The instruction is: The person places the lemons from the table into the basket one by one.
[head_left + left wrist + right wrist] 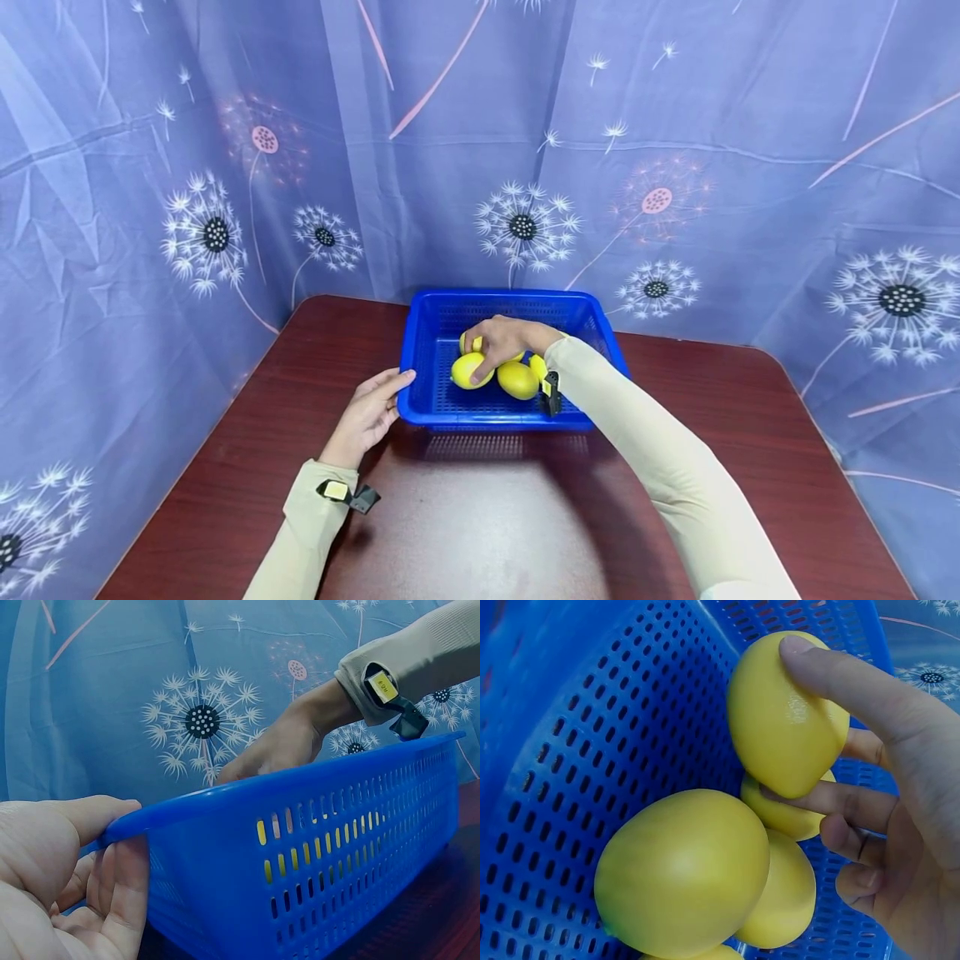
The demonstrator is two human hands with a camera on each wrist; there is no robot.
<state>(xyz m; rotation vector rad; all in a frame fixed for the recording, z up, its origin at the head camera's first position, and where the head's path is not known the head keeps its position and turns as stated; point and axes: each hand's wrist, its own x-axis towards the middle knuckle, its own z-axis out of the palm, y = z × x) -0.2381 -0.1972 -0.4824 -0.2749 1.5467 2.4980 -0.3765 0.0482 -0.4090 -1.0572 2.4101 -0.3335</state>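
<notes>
A blue perforated basket (495, 295) stands on the table's far middle and holds several yellow lemons (517, 380). My right hand (498, 340) reaches into it. In the right wrist view the thumb (840, 675) and a finger pinch one lemon (780, 727), lifted slightly above the other lemons (682, 870) on the basket floor (592, 750). My left hand (372, 406) is at the basket's near left corner. Its thumb (82, 817) lies over the rim and its fingers curl against the basket wall (337, 847).
The dark red-brown table (487, 517) spreads out in front of the basket and to both sides. A blue curtain with dandelion print (480, 125) closes off the back and sides. Small wrist cameras sit on both beige sleeves.
</notes>
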